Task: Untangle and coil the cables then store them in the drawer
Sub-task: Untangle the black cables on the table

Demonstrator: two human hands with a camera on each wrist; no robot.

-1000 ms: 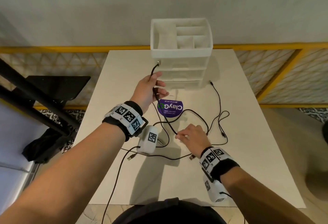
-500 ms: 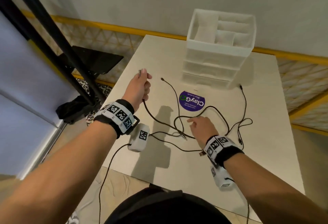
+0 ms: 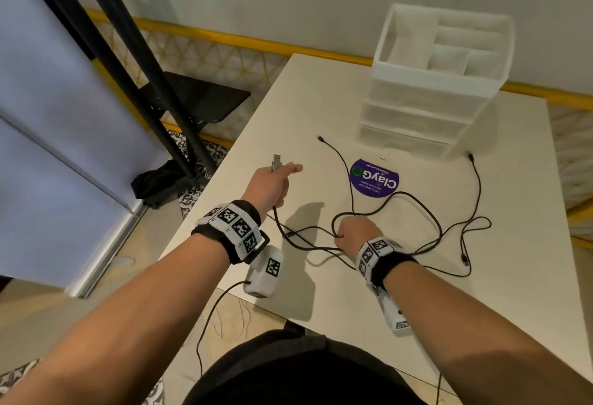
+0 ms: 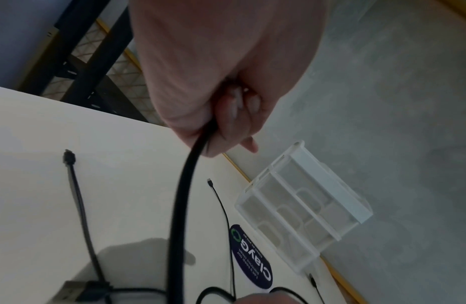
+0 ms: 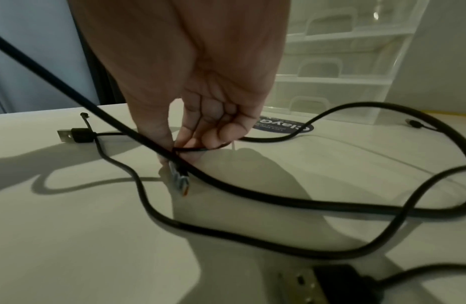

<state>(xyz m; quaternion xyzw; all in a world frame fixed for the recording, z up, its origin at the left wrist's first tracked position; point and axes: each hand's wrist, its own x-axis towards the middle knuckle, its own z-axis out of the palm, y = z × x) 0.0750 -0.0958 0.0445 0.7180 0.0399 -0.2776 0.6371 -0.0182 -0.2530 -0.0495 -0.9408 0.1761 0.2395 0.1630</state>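
Several black cables (image 3: pixel 417 212) lie tangled on the white table (image 3: pixel 481 308). My left hand (image 3: pixel 276 183) is raised near the table's left edge and grips a thick black cable (image 4: pixel 184 185) just below its silver USB plug (image 3: pixel 276 162). That cable runs down to my right hand (image 3: pixel 351 233), which pinches a thin cable (image 5: pixel 190 148) low over the table, in the middle of the tangle. A white drawer unit (image 3: pixel 433 90) stands at the back with its three drawers closed. Loose small plugs lie at the back left (image 3: pixel 321 139) and the back right (image 3: pixel 470 156).
A purple round sticker (image 3: pixel 373 180) is on the table in front of the drawer unit. Black stand legs (image 3: pixel 128 67) rise left of the table. Another USB plug (image 5: pixel 73 134) lies flat to the left of my right hand. A yellow rail (image 3: pixel 224 35) runs along the wall.
My left hand has carried the cable's plug end leftward, away from the drawer unit, drawing the cable out. My right hand stayed on the tangle and now pinches a strand. The view swung left.
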